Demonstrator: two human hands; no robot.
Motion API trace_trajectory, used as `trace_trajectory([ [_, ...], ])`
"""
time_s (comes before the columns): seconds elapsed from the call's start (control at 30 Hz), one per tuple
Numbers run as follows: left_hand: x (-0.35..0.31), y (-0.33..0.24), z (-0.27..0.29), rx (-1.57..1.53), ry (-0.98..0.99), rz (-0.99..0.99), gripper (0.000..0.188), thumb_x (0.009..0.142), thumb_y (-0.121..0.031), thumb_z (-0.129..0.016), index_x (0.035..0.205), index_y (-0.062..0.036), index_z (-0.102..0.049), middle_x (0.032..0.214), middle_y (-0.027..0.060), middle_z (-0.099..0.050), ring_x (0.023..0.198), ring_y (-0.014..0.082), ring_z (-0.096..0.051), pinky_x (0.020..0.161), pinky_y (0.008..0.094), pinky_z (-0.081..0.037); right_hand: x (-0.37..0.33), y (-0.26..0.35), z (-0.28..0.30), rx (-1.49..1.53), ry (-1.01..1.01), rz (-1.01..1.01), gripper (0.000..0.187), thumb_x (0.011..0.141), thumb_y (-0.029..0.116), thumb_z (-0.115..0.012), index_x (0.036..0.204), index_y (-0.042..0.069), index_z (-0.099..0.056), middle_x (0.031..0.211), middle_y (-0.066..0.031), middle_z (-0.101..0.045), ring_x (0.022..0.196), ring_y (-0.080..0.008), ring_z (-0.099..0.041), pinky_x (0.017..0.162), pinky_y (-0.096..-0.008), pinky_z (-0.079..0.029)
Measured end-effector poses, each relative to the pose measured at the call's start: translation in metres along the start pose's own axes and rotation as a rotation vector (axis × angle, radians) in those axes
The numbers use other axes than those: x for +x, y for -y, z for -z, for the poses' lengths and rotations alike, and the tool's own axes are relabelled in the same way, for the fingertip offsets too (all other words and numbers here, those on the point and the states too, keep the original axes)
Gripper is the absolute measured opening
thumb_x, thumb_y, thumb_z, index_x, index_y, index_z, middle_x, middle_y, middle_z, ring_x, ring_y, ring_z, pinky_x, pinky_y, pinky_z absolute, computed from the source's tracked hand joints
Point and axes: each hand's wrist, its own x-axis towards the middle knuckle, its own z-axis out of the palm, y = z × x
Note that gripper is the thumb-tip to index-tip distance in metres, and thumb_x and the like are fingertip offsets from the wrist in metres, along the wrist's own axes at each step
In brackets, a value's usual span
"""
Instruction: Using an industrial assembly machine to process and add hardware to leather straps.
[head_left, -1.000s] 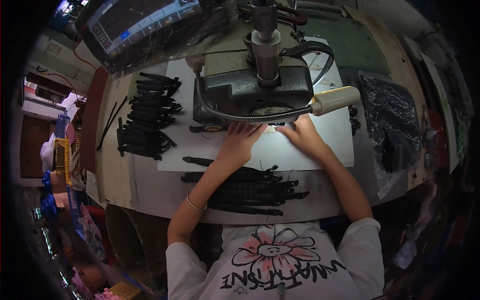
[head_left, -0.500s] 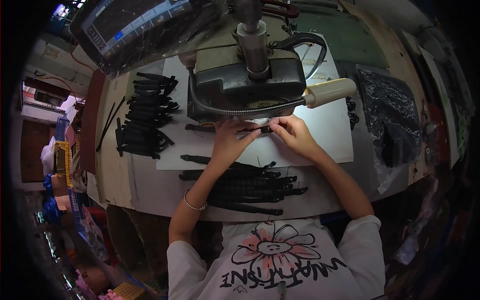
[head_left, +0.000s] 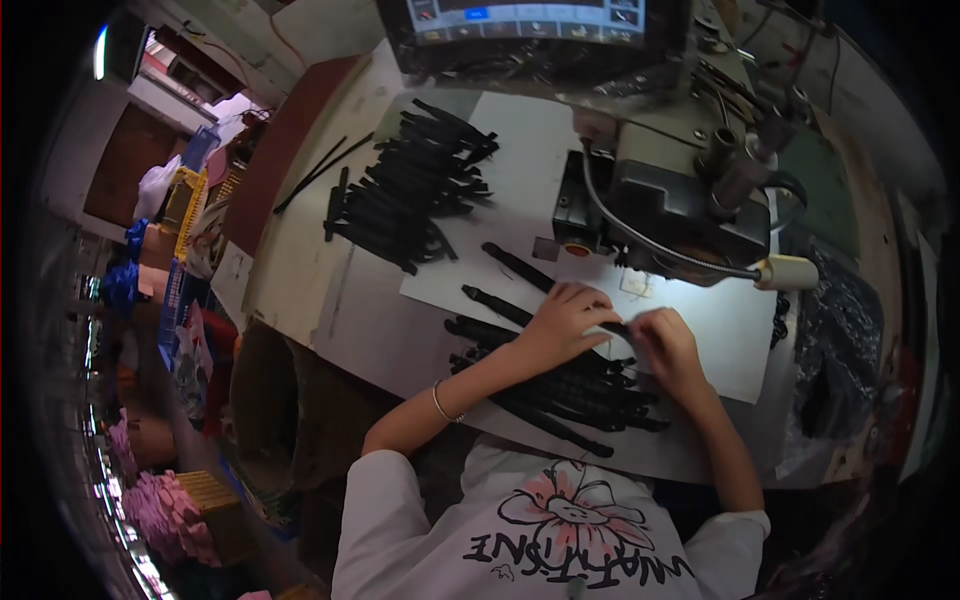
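Observation:
A black fabric strap (head_left: 520, 268) runs slantwise under my left hand (head_left: 565, 325), and its near end comes out toward my right hand (head_left: 668, 348). Both hands are closed on this strap, the left with fingers bent over it, the right pinching close to the end. They are in front of the sewing machine head (head_left: 665, 200), apart from it. Just below my left hand lies another black strap (head_left: 495, 305), beside a pile of black straps (head_left: 575, 395) close to my body. My fingers partly hide the held end.
A larger heap of black straps (head_left: 410, 185) lies at the far left, with two thin black strips (head_left: 320, 172) beside it. The screen (head_left: 540, 30) stands at the back. A lamp with a pale handle (head_left: 787, 272) juts out right of the machine. Clear plastic wrapping (head_left: 835, 350) lies at the right.
My view has swung left, so the table appears shifted right. Both hands have drawn back from under the machine head toward me, with the strap still between them.

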Motion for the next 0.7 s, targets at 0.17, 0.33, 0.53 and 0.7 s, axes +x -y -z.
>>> trace_trajectory([
  [0.17, 0.019, 0.009, 0.009, -0.117, 0.084, 0.208, 0.012, 0.077, -0.016, -0.062, 0.085, -0.0077, -0.06, 0.077, 0.0016, -0.059, 0.081, 0.0203, -0.055, 0.087, 0.033, -0.032, 0.016, -0.006, -0.007, -0.087, -0.015, 0.011, 0.015, 0.081, 0.003, -0.054, 0.096, 0.001, -0.056, 0.087, -0.0118, -0.054, 0.082, -0.0267, -0.05, 0.073, -0.0335, -0.041],
  [0.33, 0.028, 0.009, 0.013, -0.561, 0.193, 0.439, 0.014, 0.086, -0.011, -0.056, 0.093, 0.0001, -0.059, 0.071, 0.0026, -0.062, 0.063, 0.0088, -0.059, 0.065, 0.0238, -0.046, 0.011, 0.003, -0.01, -0.164, -0.275, 0.003, 0.025, 0.073, 0.003, -0.062, 0.098, 0.002, -0.056, 0.091, -0.0106, -0.055, 0.087, -0.0263, -0.049, 0.075, -0.0334, -0.042],
  [0.53, 0.025, 0.0, 0.016, -0.374, 0.173, 0.361, 0.016, 0.084, -0.017, -0.059, 0.089, -0.003, -0.063, 0.076, 0.0034, -0.064, 0.063, 0.0127, -0.058, 0.085, 0.0287, -0.038, 0.014, 0.013, -0.021, -0.345, -0.334, 0.156, 0.024, 0.067, 0.003, -0.067, 0.089, 0.0, -0.057, 0.079, -0.0087, -0.054, 0.072, -0.0237, -0.052, 0.061, -0.0316, -0.044],
  [0.7, 0.014, 0.003, 0.012, -0.155, 0.082, 0.272, 0.011, 0.08, -0.018, -0.061, 0.085, -0.0085, -0.064, 0.074, -0.0001, -0.063, 0.065, 0.0152, -0.055, 0.096, 0.036, -0.027, 0.016, 0.02, -0.033, -0.462, -0.269, 0.092, 0.021, 0.064, 0.002, -0.069, 0.083, -0.001, -0.059, 0.073, -0.0077, -0.057, 0.065, -0.0231, -0.053, 0.055, -0.0315, -0.045],
])
